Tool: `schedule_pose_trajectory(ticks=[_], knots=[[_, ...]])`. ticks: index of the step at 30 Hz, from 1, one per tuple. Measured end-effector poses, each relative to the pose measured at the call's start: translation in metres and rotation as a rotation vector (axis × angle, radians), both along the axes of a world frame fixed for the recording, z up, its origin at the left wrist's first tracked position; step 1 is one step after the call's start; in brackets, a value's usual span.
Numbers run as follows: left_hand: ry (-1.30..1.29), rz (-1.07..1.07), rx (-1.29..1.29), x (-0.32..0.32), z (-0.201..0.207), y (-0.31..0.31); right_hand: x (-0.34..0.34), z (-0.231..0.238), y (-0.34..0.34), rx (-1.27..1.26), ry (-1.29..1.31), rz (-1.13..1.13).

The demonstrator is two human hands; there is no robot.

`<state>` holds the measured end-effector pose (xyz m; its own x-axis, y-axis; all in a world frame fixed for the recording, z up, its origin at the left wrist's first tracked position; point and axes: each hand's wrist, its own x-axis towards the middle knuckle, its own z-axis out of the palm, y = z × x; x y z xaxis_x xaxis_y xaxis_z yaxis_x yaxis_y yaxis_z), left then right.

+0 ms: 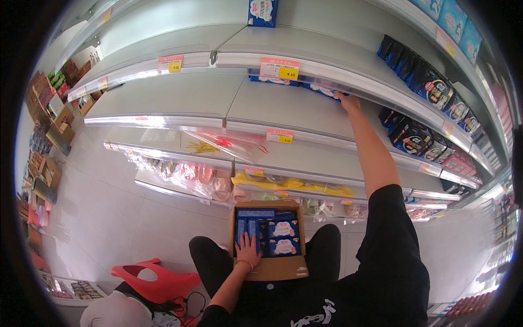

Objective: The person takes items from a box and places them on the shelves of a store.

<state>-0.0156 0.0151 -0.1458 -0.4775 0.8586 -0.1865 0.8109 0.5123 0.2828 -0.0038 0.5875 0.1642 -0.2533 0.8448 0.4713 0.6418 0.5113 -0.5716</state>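
An open cardboard carton [277,268] sits at my lap between my knees, with several dark blue packs [284,247] packed inside. My left hand [248,253] lies on the packs at the carton's left side, fingers spread. My right arm stretches forward to the shelf [289,103] under the upper price tags. There my right hand [348,101] is closed on the right end of a blue pack [321,89], partly hidden by the shelf edge above. To its left lies another blue pack [272,80].
One blue pack [262,12] stands on the shelf above. Black packs [430,90] line the shelves at right. Lower shelves carry plastic-wrapped slippers [204,175] and a yellow bundle [294,183]. A red plastic stool [158,278] stands at lower left; boxes [49,171] line the far left.
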Motion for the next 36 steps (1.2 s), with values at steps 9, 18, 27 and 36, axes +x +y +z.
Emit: schedule_pose_trajectory(ticks=[9, 18, 27, 36], knots=[[-0.012, 0.004, -0.015, 0.003, 0.004, 0.007, 0.005, 0.000, -0.008, 0.088, -0.039, -0.136], [0.000, 0.012, -0.038, 0.002, -0.001, 0.010, -0.010, -0.006, -0.023, 0.168, 0.093, 0.157], [0.002, 0.185, 0.106, -0.005, -0.009, 0.005, 0.024, 0.031, -0.208, 0.028, 0.644, 0.673], [-0.147, 0.302, -0.213, 0.009, 0.028, 0.017, 0.148, -0.287, -0.440, -0.796, 0.363, 0.365]])
